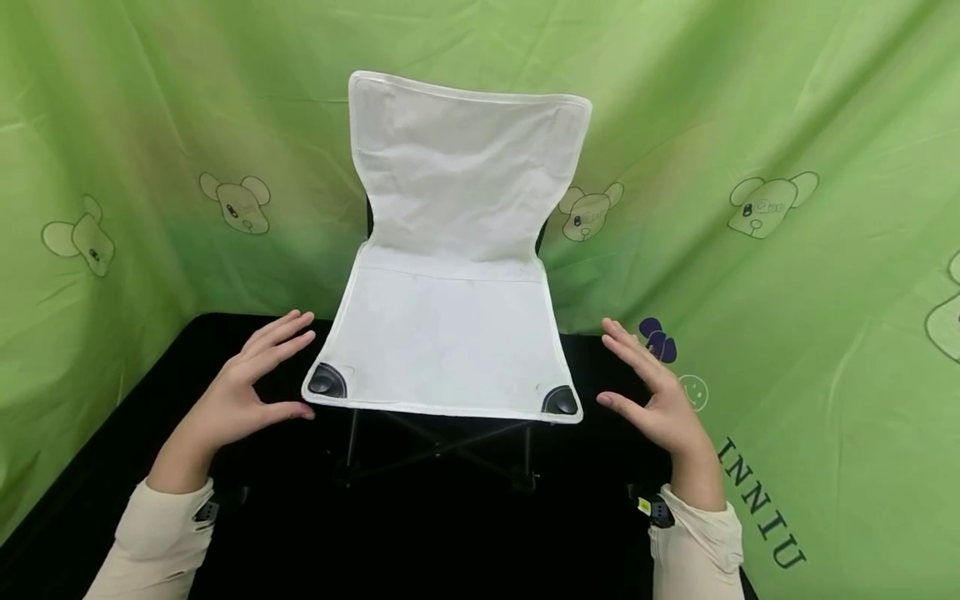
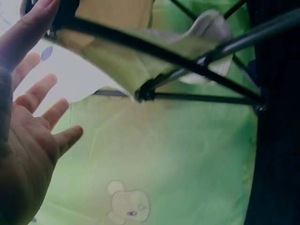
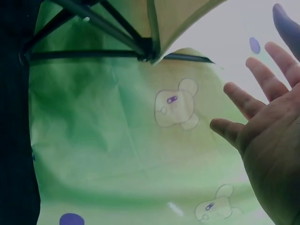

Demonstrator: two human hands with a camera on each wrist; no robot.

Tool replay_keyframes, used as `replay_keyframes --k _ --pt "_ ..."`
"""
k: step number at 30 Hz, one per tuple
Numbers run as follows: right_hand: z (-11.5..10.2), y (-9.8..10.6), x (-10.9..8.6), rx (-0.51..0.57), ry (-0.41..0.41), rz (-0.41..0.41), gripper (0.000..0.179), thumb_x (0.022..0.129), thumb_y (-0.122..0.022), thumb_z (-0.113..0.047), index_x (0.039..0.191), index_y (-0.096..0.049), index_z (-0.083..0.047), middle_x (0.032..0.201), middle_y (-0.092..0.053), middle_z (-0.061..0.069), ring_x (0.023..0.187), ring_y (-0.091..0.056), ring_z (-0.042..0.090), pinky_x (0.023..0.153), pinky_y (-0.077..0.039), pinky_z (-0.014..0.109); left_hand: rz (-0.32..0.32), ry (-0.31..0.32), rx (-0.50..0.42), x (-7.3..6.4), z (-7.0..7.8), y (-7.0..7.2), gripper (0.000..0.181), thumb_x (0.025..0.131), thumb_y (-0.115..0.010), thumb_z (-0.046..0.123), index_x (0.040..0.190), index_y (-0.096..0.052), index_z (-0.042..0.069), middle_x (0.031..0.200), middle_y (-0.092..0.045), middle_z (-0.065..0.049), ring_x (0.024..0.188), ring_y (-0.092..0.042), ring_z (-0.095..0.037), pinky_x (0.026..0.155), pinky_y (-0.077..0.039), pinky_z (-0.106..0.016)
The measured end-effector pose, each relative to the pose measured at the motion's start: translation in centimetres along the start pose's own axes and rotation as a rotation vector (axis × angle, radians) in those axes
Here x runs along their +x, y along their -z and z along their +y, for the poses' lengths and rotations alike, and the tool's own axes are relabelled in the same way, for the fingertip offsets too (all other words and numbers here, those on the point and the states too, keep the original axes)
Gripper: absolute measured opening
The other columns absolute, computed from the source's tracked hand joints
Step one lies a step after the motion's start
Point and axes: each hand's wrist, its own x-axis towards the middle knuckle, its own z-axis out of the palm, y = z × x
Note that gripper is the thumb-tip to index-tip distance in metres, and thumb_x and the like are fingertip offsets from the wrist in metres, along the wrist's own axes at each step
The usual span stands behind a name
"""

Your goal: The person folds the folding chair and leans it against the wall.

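A white folding chair (image 1: 453, 333) stands unfolded on a black surface, its fabric seat facing me and its backrest upright behind. Black corner caps (image 1: 327, 381) sit at the two front corners of the seat, and thin crossed black legs (image 1: 438, 450) show beneath it. To the left of the seat my left hand (image 1: 247, 387) is held with fingers spread, its thumb near the front left corner. My right hand (image 1: 652, 387) mirrors it on the other side, apart from the seat edge. Both hands hold nothing. In the left wrist view, dark frame tubes (image 2: 140, 47) cross beside the left hand.
Green cloth (image 1: 300, 108) printed with cartoon mouse heads hangs behind the chair and along both sides. The black surface (image 1: 435, 542) runs under the chair toward me. Purple printed shapes (image 1: 657, 340) and large letters mark the cloth at the right.
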Motion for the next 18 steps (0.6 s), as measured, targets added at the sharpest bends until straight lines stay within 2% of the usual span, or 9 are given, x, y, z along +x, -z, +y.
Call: replay_keyframes --k 3,6,12,18 --pt "-0.4 -0.3 0.1 0.019 0.058 0.006 0.066 0.093 -0.078 -0.024 0.136 -0.052 0.02 0.148 -0.043 0.039 0.149 -0.037 0.039 0.127 -0.021 0.038 0.059 -0.081 -0.036 0.2 1.0 -0.5 0.086 0.081 -0.081 0.049 0.133 -0.058 -0.016 0.142 -0.05 -0.038 0.145 -0.04 -0.041 0.123 -0.03 -0.032" --pt "-0.6 -1.0 -0.1 0.048 0.102 0.008 0.065 0.094 -0.076 -0.025 0.134 -0.052 0.021 0.147 -0.045 0.039 0.147 -0.039 0.04 0.127 -0.021 0.04 0.101 -0.109 -0.061 0.1 1.9 -0.9 0.079 0.083 -0.081 0.043 0.128 -0.059 -0.018 0.137 -0.053 -0.04 0.142 -0.045 -0.04 0.121 -0.034 -0.032" --pt "-1.2 -2.5 -0.6 0.072 0.168 0.021 0.067 0.094 -0.076 -0.027 0.131 -0.052 0.023 0.143 -0.049 0.039 0.145 -0.041 0.044 0.127 -0.021 0.043 0.182 -0.153 -0.124 0.0 2.9 -2.1 0.059 0.085 -0.084 0.027 0.116 -0.065 -0.02 0.124 -0.061 -0.039 0.133 -0.055 -0.04 0.115 -0.042 -0.033" --pt "-1.4 -3.8 -0.6 0.116 0.226 0.037 0.063 0.088 -0.083 -0.016 0.126 -0.055 0.025 0.137 -0.054 0.04 0.139 -0.048 0.044 0.125 -0.027 0.045 0.268 -0.205 -0.163 0.3 2.9 -3.0 0.039 0.083 -0.086 0.011 0.104 -0.071 -0.019 0.113 -0.069 -0.032 0.12 -0.063 -0.039 0.108 -0.048 -0.034"
